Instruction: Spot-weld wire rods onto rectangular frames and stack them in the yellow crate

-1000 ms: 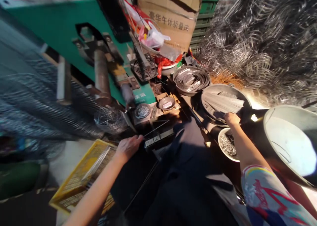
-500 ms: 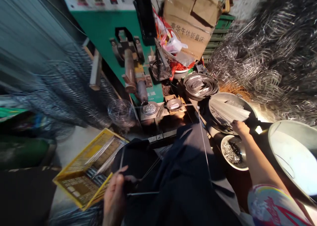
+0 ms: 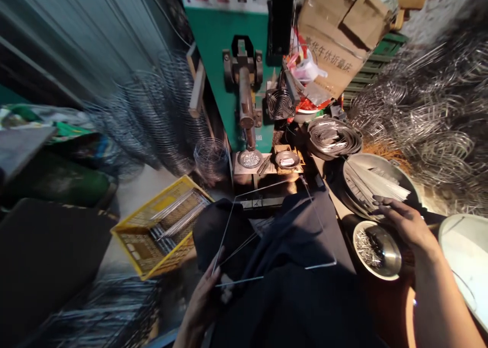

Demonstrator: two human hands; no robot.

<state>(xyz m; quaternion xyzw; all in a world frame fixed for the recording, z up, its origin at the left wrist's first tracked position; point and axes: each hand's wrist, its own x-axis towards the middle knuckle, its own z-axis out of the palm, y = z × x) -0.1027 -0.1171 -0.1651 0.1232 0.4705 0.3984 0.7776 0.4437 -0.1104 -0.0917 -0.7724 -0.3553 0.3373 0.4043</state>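
Observation:
My left hand (image 3: 208,292) is closed on the near left corner of a thin wire frame (image 3: 267,186). The frame is four-sided and spans my lap, with its far side below the machine's small shelf. Over the right edge of a wide pan of flat metal strips (image 3: 389,187), my right hand (image 3: 404,221) pinches a thin strip that points up and left across the pan. Below that hand is a steel bowl of small metal pieces (image 3: 368,249).
A green machine (image 3: 213,37) stands ahead, with a dish of tiny parts (image 3: 250,158) below it. A yellow crate (image 3: 139,256) with rods is at left. Coiled strips (image 3: 333,137), a white basin (image 3: 463,241) and piled wire rings (image 3: 427,119) are at right.
My right hand has lifted a thin strip from the pan. The view has swung left, and the whole wire frame now shows, still held in my left hand.

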